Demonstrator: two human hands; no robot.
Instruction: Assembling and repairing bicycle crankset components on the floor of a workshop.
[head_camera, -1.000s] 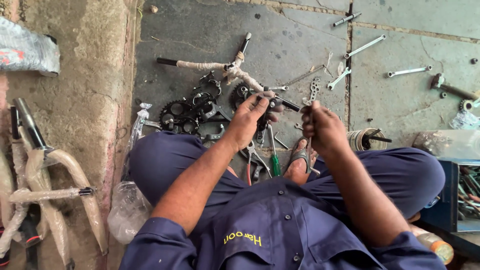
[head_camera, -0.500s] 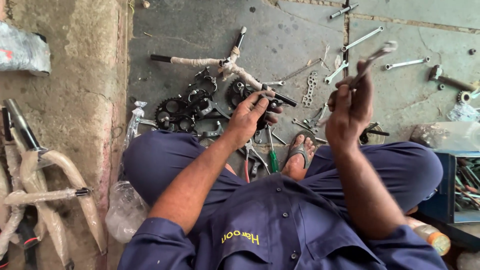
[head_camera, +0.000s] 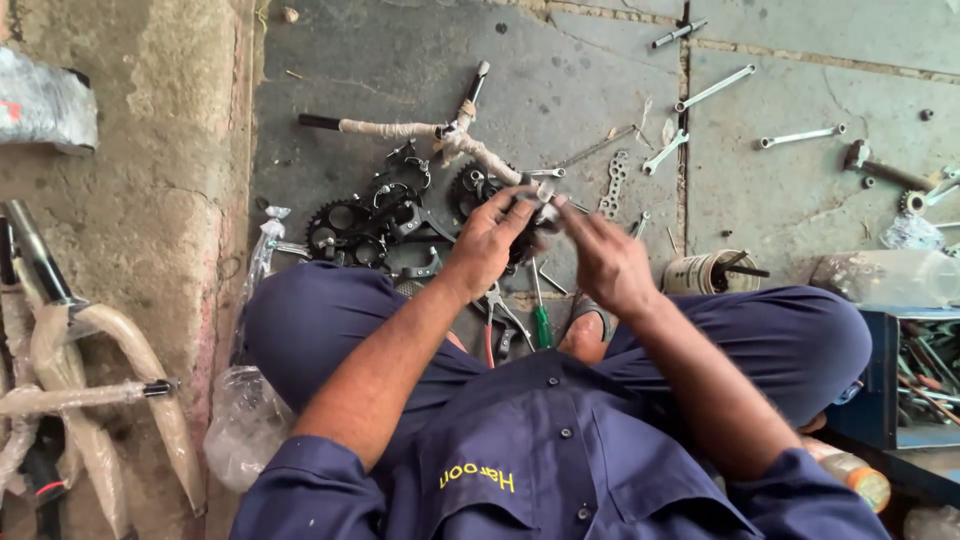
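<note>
Both the left hand (head_camera: 487, 243) and right hand (head_camera: 600, 262) grip a small dark bicycle part (head_camera: 535, 212), its axis unclear, above the cluttered concrete floor (head_camera: 400, 60).

Grey concrete floor (head_camera: 400, 60) bears scattered spanners (head_camera: 712, 90), sprockets (head_camera: 345, 225), pliers (head_camera: 497, 318).

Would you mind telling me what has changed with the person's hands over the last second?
The right hand, raised half a second ago with a spanner held over the slabs, has come back down and leftwards to meet the left hand; the spanner no longer sticks up from it. The left hand stayed on the small dark part above the sprockets. The spanners on the floor and the wrapped frame lie as before.
</note>
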